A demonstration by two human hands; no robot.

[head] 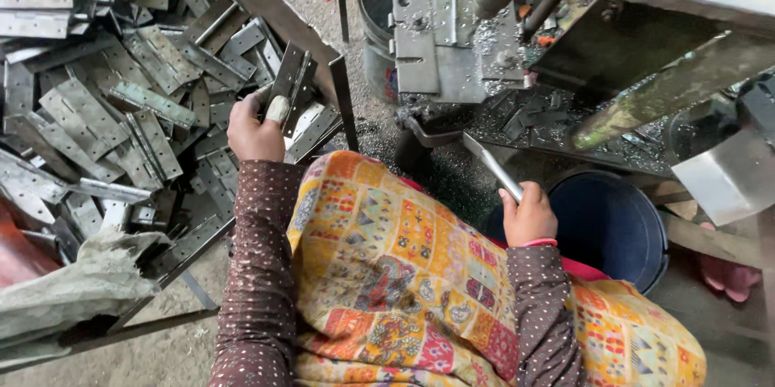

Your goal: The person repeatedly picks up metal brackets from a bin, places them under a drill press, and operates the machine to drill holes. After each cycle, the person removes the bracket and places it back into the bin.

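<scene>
Head view: left hand [254,133] has its fingers closed round a steel hinge [289,80], long axis toward 1 o'clock; right hand [529,216] grips a lever handle [492,165] slanting to 10 o'clock.

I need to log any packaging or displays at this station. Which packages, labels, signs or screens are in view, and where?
None of these shows: no package, label, sign or screen.
Nearest to packaging: a grey sack, crumpled, at lower left by the hinge pile.
Containers only: a grey metal bucket at top centre; a dark blue bucket by the right hand.
</scene>
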